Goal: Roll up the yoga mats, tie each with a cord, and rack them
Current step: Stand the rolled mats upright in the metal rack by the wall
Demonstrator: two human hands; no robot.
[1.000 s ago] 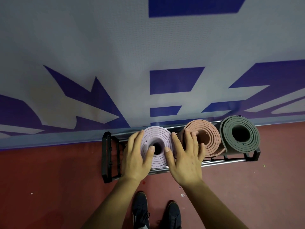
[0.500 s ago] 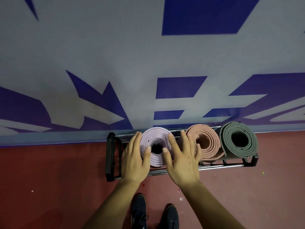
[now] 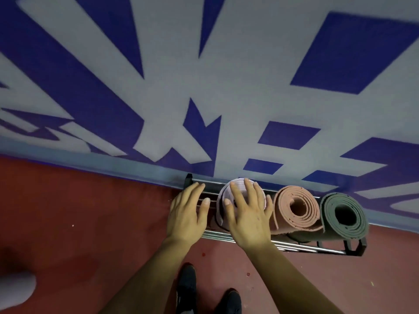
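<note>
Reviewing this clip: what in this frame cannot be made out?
- Head view, lilac mat: end face mostly covered by the right hand.
- Head view, cords: none visible; only the rolled ends of the pink mat and grey mat show.
- Head view, pale blur bottom-left: cut by the edge, unidentifiable.

The rack (image 3: 306,247) lies free at left; rolled mats (image 3: 285,215) fill its right.
</note>
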